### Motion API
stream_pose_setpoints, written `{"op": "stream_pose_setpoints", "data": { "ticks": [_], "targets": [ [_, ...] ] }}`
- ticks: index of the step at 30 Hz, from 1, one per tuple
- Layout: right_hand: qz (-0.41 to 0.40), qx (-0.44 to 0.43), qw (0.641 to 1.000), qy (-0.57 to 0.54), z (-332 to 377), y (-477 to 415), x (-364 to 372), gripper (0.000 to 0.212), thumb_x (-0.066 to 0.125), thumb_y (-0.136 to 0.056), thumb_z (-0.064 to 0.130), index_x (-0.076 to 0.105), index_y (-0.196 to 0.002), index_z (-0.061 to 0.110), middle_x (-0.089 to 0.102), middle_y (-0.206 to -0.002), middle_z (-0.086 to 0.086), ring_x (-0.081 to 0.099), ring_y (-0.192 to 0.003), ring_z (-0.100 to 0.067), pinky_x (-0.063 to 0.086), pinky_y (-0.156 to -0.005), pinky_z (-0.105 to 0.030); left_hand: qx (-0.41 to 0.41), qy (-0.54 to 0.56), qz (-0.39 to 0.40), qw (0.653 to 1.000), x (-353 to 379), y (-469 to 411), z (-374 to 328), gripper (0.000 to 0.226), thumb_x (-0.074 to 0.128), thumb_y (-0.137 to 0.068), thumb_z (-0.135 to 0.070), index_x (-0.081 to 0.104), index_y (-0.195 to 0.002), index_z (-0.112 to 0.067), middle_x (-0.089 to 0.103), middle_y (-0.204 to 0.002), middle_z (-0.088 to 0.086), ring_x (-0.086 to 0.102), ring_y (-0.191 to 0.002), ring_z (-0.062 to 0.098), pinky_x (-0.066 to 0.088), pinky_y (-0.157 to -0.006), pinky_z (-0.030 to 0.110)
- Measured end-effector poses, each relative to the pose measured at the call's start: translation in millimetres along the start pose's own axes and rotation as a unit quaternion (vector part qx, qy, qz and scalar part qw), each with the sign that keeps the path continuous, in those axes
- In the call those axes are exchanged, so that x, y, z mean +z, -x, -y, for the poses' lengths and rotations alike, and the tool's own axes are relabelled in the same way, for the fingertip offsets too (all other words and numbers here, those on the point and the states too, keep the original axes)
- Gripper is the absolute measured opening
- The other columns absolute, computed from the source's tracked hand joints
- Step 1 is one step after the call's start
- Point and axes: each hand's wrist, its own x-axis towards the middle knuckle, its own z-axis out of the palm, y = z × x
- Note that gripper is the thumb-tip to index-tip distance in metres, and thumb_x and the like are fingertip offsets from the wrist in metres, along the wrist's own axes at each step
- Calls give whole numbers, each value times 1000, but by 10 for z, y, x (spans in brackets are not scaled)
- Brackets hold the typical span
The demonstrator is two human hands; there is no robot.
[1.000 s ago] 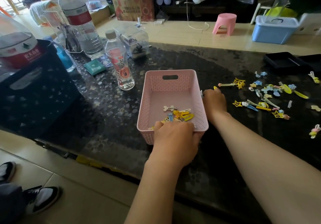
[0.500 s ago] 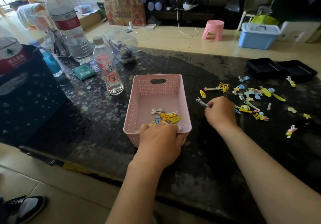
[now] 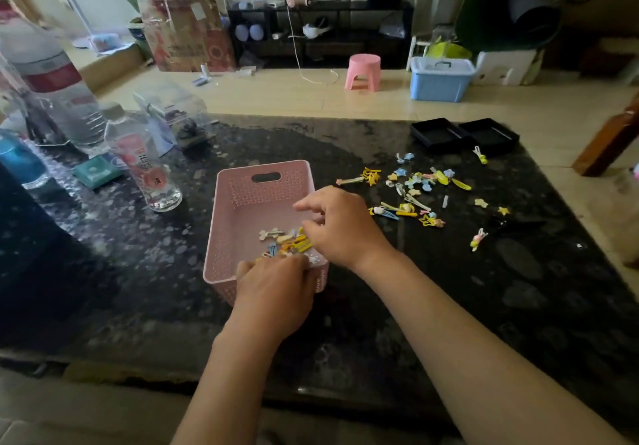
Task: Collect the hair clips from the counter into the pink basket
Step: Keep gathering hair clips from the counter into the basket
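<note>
The pink basket (image 3: 256, 195) stands on the dark speckled counter (image 3: 345, 323), a little left of the middle. Several hair clips (image 3: 287, 241) lie in its near part. My left hand (image 3: 276, 289) grips the basket's near rim. My right hand (image 3: 340, 227) hovers over the basket's right side with its fingers spread, and I see no clip in it. Several loose hair clips (image 3: 415, 189), yellow, blue and pink, lie scattered on the counter to the right of the basket. A few single ones (image 3: 479, 239) lie further out.
A small water bottle (image 3: 148, 168) stands left of the basket, with a teal packet (image 3: 95, 173), a clear box (image 3: 173, 113) and a large bottle (image 3: 55, 88) behind it. A dark crate (image 3: 20, 237) fills the left edge. Two black trays (image 3: 463, 133) sit at the back right.
My right hand picked a silver clip off the counter beside the basket and moved left over the basket, where its fingers have spread. My left hand stayed on the rim.
</note>
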Motion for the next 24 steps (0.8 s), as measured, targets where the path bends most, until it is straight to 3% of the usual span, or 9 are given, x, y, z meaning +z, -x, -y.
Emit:
{"op": "stream_pose_setpoints", "data": {
  "ticks": [3,6,9,12,14,17,21,24],
  "targets": [
    [-64,22,998,20,-158,20,-208,32,59,-82,1,72,-111,8,68,-111,-10,63,-102,-21,47,-90,-25,-6,1,10,1000,7,-24,-15,29,37,-96,-46,59,-92,-26,68,-97,-2,61,-95,24,28,-77,38],
    [-100,165,977,92,-603,65,-501,39,56,-87,12,61,-125,11,58,-123,-15,55,-114,-30,40,-97,-31,-9,4,28,1000,-11,-37,-38,29,38,-97,-46,59,-90,-27,68,-94,-4,61,-92,22,31,-81,40],
    [-56,365,904,214,-1176,242,-752,53,53,-92,32,41,-143,18,43,-140,-20,43,-126,-40,39,-102,-44,-16,8,45,999,-33,-38,-65,28,39,-97,-46,59,-90,-29,65,-90,-6,59,-88,20,31,-83,41],
    [-30,460,846,268,-1518,455,-877,64,50,-95,43,24,-151,24,30,-150,-22,34,-133,-41,37,-103,-48,-25,13,52,998,-30,-43,-70,27,39,-97,-45,58,-88,-28,65,-90,-5,60,-88,21,32,-86,42],
    [-29,474,833,284,-1632,541,-914,60,49,-97,42,26,-150,26,31,-150,-20,36,-132,-39,38,-102,-48,-29,19,60,998,-32,-44,-76,28,40,-97,-45,60,-88,-28,65,-91,-5,60,-89,21,32,-88,43],
    [-17,439,833,335,-1694,571,-922,40,56,-96,30,51,-134,21,45,-140,-15,45,-125,-35,43,-97,-45,-24,18,58,998,-38,-47,-110,28,39,-98,-45,59,-88,-28,64,-88,-6,58,-86,19,33,-90,43],
    [-36,412,860,299,-1658,508,-879,27,64,-89,11,65,-115,16,60,-120,-12,60,-107,-32,54,-86,-42,-27,11,51,998,-29,-53,-149,29,39,-98,-45,55,-81,-28,58,-80,-8,55,-80,18,33,-91,43],
    [-61,392,890,224,-1570,427,-860,22,63,-89,7,70,-107,16,66,-114,-8,62,-105,-28,50,-77,-33,-26,12,44,999,-4,-61,-146,30,38,-98,-45,54,-78,-27,58,-78,-7,55,-79,20,34,-89,43]
  ]
}}
